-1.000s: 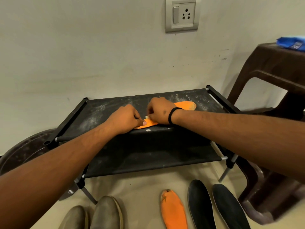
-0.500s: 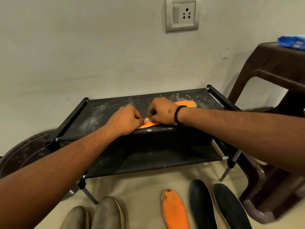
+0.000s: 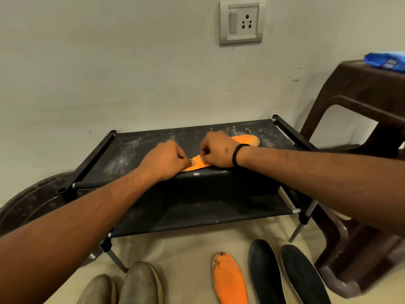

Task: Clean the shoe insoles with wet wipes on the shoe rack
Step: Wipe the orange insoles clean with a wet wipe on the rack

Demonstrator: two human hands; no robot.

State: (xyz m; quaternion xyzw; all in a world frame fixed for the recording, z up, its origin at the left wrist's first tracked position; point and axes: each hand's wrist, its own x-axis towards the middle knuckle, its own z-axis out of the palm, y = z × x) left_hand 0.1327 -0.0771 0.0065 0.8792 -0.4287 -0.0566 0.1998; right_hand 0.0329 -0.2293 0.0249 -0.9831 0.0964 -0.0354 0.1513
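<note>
An orange insole (image 3: 245, 140) is lying across the shoe rack's (image 3: 135, 150) top shelf, heel end at the front edge, toe toward the back right corner. The left hand (image 3: 163, 160) is curling down on its near end, thumb pressing. The right hand (image 3: 217, 150) is lying fisted on the middle, pinching something pale; wipe not clearly visible. On the floor, a second orange insole (image 3: 230, 279) is lying beside two black insoles (image 3: 282, 275).

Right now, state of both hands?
Left hand: fingers curled, pressing the orange insole on the shoe rack.
Right hand: curled, grips it too.
</note>
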